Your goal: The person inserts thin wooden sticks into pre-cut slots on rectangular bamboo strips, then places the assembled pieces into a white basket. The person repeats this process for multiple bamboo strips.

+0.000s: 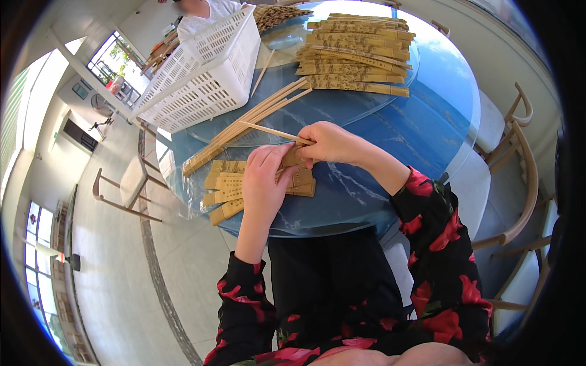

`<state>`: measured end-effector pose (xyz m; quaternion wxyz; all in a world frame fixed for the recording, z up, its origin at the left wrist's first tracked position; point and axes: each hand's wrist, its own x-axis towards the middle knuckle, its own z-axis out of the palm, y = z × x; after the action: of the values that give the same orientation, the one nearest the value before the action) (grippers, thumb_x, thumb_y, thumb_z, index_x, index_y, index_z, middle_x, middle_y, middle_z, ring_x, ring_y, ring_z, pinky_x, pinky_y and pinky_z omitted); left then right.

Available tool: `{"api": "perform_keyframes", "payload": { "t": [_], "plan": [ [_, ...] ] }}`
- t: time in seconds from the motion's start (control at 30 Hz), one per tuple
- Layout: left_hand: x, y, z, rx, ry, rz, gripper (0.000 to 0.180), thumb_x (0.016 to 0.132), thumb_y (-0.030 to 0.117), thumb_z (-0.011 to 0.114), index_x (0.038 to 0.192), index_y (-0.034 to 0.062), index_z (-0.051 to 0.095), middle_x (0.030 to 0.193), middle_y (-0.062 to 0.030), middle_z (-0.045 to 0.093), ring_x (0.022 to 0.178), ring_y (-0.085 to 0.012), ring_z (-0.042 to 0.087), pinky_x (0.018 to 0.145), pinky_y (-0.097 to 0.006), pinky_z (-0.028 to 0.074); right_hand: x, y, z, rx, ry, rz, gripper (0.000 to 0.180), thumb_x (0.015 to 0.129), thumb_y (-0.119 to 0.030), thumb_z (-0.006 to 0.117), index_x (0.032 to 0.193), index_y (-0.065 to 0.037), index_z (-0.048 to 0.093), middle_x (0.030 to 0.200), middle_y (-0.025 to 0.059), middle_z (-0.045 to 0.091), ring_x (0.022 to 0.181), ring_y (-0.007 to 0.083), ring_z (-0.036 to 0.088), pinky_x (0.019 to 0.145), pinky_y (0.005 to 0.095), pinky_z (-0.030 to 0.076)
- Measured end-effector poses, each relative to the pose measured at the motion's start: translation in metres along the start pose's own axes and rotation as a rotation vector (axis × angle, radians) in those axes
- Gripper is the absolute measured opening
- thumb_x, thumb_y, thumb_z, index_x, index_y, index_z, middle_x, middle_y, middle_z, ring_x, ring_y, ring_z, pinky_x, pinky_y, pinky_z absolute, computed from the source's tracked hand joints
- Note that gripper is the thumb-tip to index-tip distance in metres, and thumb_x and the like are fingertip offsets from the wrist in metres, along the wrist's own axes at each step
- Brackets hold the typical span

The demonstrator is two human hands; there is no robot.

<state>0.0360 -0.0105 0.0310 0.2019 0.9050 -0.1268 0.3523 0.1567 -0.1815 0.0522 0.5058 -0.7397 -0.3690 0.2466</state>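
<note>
My right hand [332,143] is closed in a pinch around a pair of pale wooden chopsticks [271,131], which point to the left. Close beside it, my left hand [264,177] grips a yellow-brown paper chopstick sleeve [292,158], its fingers meeting those of the right hand. The far end of that sleeve is hidden by my hands. Beneath the left hand, more flat printed sleeves [227,195] lie fanned out at the table's near edge. Just beyond them rests a bundle of loose chopsticks [259,114], lying diagonally.
A large pile of long printed sleeves [360,58] covers the back right of the round, blue-covered table [378,146]. A white slotted plastic basket [210,76] stands at the left, with a person [204,15] behind it. Wooden chairs [131,183] surround the table.
</note>
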Motion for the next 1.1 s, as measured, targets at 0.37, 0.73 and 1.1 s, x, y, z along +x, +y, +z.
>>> {"api": "perform_keyframes", "payload": {
  "t": [0.37,0.73,1.1],
  "plan": [
    [-0.007,0.010,0.002,-0.066,0.028,-0.069,0.039,0.075,0.002,0.081,0.113,0.0059,0.073,0.108,-0.0103,0.072,0.103,-0.0308,0.065,0.092,-0.038,0.052,-0.001,0.004,0.001,-0.025,-0.038,0.008,0.017,0.087,-0.015,0.067,0.091,0.001,0.071,0.073,0.0029,0.068,0.070,0.0082,0.061,0.062,0.0264,0.042],
    [-0.010,0.006,0.003,-0.079,0.096,-0.078,0.034,0.076,0.001,0.081,0.109,0.0053,0.074,0.104,-0.0100,0.071,0.100,-0.0293,0.066,0.088,-0.037,0.053,0.000,0.002,0.004,-0.079,-0.051,-0.058,0.021,0.092,-0.018,0.066,0.099,0.001,0.071,0.074,0.0046,0.070,0.072,0.0104,0.064,0.067,0.0273,0.046],
    [-0.011,-0.004,-0.001,-0.177,0.189,-0.250,0.033,0.077,-0.001,0.082,0.108,0.0025,0.074,0.099,-0.0076,0.069,0.086,-0.0204,0.063,0.077,-0.030,0.050,-0.016,-0.002,-0.046,-0.111,-0.110,-0.188,0.025,0.105,-0.020,0.056,0.109,-0.008,0.077,0.068,-0.0008,0.061,0.066,0.0081,0.055,0.067,0.0270,0.042]
  ]
}}
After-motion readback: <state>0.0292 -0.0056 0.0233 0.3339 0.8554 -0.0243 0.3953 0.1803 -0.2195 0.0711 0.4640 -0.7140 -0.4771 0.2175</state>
